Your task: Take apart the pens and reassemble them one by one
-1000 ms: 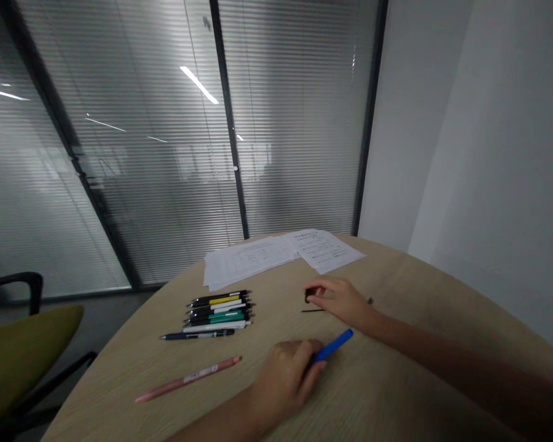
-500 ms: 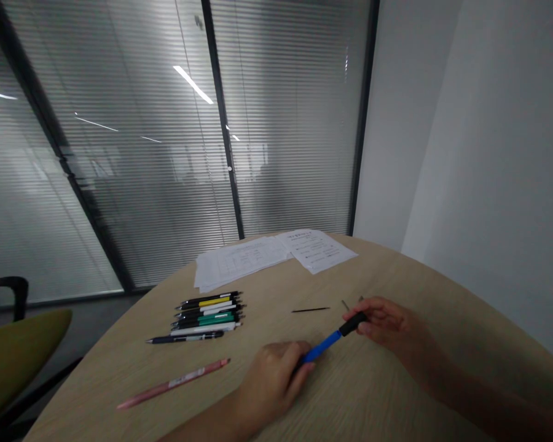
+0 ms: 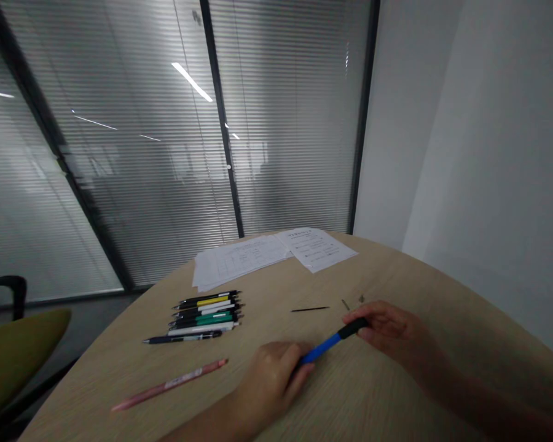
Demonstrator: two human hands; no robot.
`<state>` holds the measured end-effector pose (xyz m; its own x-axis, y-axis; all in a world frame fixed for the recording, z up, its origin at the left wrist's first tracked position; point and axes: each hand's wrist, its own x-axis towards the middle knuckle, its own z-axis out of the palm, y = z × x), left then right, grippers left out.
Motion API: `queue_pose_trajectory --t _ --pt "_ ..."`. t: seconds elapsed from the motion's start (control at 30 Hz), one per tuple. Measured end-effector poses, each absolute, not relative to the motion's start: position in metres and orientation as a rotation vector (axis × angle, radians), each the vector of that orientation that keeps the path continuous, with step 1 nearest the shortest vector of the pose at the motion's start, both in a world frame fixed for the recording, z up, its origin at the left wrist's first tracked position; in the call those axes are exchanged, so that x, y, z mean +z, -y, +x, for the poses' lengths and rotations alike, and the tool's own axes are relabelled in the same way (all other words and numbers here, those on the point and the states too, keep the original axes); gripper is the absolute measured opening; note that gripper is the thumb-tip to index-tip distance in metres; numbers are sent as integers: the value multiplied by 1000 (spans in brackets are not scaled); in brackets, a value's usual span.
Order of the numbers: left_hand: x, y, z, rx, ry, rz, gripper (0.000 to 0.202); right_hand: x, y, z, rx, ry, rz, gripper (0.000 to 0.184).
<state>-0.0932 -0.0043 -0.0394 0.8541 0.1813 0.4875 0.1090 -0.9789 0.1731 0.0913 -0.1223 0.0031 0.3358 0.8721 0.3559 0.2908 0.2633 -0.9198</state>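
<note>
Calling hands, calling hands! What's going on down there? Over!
Left hand gripping blue pen; right hand pinching its black end. Thin black rod lying beyond, apart from hands.

Blue pen (image 3: 320, 348), black at one end, diagonal, held at both ends

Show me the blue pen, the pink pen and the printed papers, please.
blue pen (image 3: 320, 348): head view, on its blue barrel.
pink pen (image 3: 169, 385): head view, on the middle of its barrel.
printed papers (image 3: 316, 248): head view, on the right-hand sheet.
</note>
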Motion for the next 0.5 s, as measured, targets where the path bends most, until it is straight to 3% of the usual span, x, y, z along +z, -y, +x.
queue_pose_trajectory --t 0.5 --pt "-38 1 -90 872 -315 2886 23 -17 102 85 773 1226 -1337 12"
